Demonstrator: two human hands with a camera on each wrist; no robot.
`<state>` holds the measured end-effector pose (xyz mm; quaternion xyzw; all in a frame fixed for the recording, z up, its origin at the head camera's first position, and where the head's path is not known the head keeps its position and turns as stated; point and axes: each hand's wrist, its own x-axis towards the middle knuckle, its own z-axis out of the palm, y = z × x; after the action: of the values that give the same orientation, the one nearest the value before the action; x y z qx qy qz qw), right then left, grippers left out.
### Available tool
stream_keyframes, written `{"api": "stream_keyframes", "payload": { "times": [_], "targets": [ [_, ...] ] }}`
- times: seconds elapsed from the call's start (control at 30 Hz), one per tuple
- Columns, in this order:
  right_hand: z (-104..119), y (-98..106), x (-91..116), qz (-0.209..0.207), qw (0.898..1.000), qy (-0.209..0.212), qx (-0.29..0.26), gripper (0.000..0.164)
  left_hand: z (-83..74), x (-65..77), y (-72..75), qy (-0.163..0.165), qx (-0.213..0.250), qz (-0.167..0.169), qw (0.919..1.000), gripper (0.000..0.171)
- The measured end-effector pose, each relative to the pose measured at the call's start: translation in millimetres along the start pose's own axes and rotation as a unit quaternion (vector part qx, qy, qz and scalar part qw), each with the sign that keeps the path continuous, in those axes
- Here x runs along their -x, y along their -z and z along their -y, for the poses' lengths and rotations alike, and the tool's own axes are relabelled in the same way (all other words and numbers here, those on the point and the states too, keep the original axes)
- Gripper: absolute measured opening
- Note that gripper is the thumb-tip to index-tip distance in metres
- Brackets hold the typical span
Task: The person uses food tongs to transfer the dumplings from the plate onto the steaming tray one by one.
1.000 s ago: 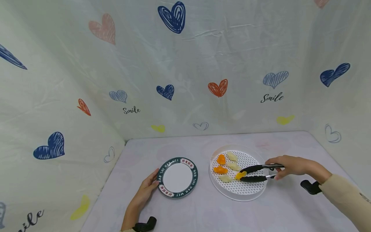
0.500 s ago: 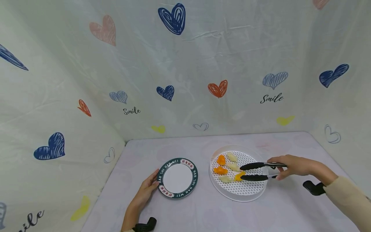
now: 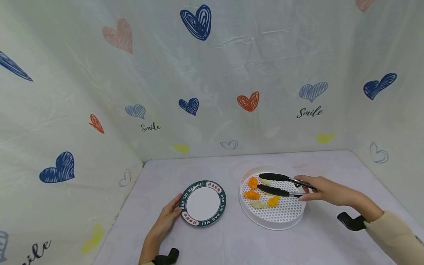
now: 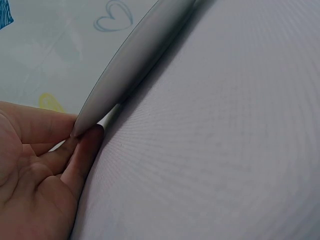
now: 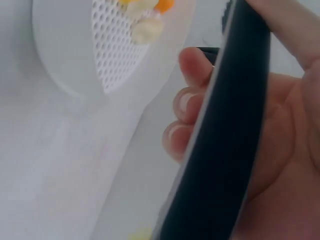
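My left hand [image 3: 165,217] pinches the near-left rim of a white plate [image 3: 202,203] with a green lettered border; the left wrist view shows the rim [image 4: 92,117] between thumb and fingers. In my right hand [image 3: 326,191] I hold black-tipped metal tongs [image 3: 276,177], their arms apart above a round white perforated tray [image 3: 286,215]. On it lie small dumpling-like pieces: orange ones [image 3: 253,182], a yellow one [image 3: 273,201] and pale ones [image 3: 257,204]. The tongs partly cover two pale pieces. Nothing visible is gripped between the tips.
Under the perforated tray is a wider whitish round base [image 3: 276,225]. A pale cloth covers the table [image 3: 228,246], and a curtain [image 3: 212,73] printed with hearts rises behind it and at the sides.
The tongs have let go of the yellow piece, which stays on the tray. They have opened wider and moved away and to the left with my right hand. My left hand and plate have stayed still.
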<state>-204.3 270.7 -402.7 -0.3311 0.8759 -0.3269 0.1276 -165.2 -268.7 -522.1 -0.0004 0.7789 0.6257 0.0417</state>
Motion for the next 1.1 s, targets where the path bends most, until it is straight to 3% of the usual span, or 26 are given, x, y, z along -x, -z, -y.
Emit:
{"api": "stream_keyframes", "payload": {
  "times": [0.17,0.37,0.73,1.1],
  "targets": [
    [26.2,-17.0,-9.4,-0.013,0.999,-0.029,0.024,0.072,1.5,-0.6,-0.7,-0.004,-0.003,0.005,1.0000,0.056],
    [55.1,-37.8,-22.1,-0.045,0.995,-0.058,0.070,0.090,1.8,-1.8,-0.6,-0.004,-0.007,0.005,1.0000,0.056],
    [91.8,-85.1,-51.3,-0.042,0.999,-0.019,0.028,0.094,-0.7,-2.6,-0.2,-0.005,0.000,0.003,1.0000,0.056],
    [121.3,-140.7,-81.3,-0.022,0.996,-0.084,-0.034,0.108,-0.5,-0.3,1.2,-0.005,-0.009,-0.001,1.0000,0.056]
  ]
}}
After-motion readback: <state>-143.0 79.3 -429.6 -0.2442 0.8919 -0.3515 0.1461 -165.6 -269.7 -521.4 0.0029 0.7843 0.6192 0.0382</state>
